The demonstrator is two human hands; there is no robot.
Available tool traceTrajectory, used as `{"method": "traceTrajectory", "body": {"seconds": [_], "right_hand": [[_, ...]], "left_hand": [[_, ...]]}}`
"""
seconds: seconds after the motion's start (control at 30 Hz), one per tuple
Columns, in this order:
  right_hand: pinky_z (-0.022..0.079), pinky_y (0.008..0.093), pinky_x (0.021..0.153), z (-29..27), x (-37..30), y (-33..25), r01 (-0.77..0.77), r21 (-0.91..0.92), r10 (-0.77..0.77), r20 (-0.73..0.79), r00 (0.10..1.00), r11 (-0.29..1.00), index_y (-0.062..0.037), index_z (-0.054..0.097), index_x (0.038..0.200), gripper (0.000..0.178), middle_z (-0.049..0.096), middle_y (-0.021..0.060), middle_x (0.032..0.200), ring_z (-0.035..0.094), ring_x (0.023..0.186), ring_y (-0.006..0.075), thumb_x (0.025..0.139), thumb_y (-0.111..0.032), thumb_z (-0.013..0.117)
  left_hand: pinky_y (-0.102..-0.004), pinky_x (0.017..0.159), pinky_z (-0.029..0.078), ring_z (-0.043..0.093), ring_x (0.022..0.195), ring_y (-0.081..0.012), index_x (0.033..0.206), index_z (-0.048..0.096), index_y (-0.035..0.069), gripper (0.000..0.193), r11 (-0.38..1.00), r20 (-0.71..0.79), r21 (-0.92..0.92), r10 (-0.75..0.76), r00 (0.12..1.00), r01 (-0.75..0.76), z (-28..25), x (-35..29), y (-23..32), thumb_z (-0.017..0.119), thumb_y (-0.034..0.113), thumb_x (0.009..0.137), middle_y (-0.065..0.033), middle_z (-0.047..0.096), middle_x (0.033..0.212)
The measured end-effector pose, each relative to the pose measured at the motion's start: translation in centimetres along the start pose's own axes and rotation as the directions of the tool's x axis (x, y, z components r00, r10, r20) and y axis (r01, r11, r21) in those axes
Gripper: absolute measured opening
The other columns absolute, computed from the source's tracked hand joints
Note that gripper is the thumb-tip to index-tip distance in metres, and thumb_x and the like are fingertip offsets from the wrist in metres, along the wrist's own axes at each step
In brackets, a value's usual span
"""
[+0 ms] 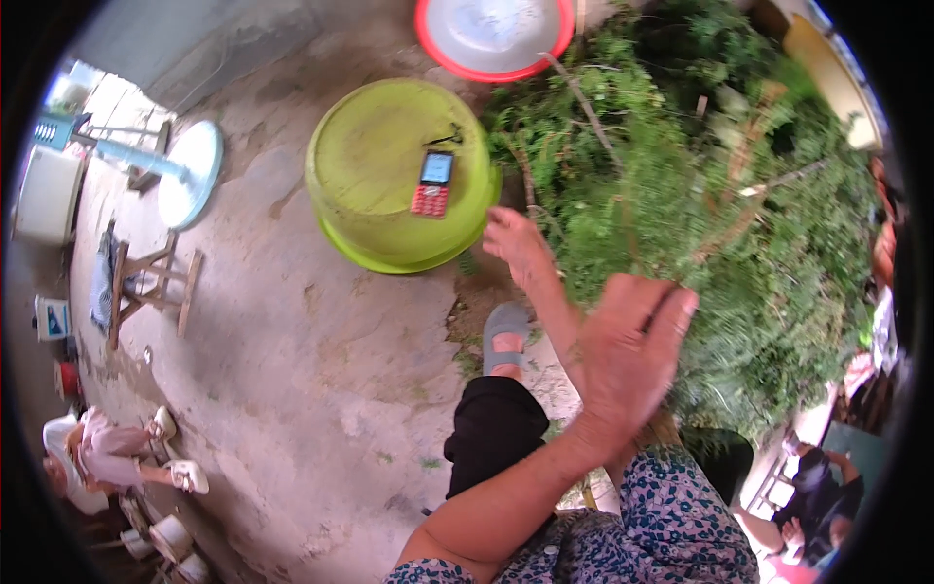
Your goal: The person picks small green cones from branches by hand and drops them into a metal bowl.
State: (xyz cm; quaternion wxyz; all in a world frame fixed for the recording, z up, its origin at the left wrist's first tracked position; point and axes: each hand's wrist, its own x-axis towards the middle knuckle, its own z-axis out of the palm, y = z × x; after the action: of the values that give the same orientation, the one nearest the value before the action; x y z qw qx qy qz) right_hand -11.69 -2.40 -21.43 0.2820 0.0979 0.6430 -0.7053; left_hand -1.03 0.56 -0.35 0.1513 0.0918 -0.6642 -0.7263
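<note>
Green leafy branches point(681, 185) filled the right of the frame, stems running from upper left to lower right. Crossed arms met at centre: the left hand point(628, 355) hung open, fingers spread toward the top; the right hand point(516, 248) lay open beside an upturned yellow-green basin point(375, 146) bearing a red phone point(433, 183).

An upturned green basin point(389, 170) stands on the concrete, a red phone point(433, 183) lying on its base. Right of the basin, the right hand point(518, 248) reaches toward a heap of leafy branches point(720, 195); the left hand point(628, 350) crosses nearer, fingers loose
</note>
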Motion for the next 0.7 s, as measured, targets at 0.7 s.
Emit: {"method": "traceTrajectory", "body": {"seconds": [0.7], "right_hand": [[0.046,0.0221,0.064,-21.4,-44.0,-8.0,0.638,-0.064,-0.553,-0.569,0.609,0.767,-0.0019,0.063,0.092,0.012,0.060,-0.0015,0.079,0.052,0.071,0.0064,0.085,-0.010,0.058]], "left_hand": [[-0.0203,0.056,0.039,0.051,0.063,-0.0068,0.083,0.061,0.001,0.008,0.808,0.601,-0.316,-0.235,0.764,0.498,7.2,-14.0,4.8,0.060,0.009,0.081,-0.0003,0.060,0.074]]}}
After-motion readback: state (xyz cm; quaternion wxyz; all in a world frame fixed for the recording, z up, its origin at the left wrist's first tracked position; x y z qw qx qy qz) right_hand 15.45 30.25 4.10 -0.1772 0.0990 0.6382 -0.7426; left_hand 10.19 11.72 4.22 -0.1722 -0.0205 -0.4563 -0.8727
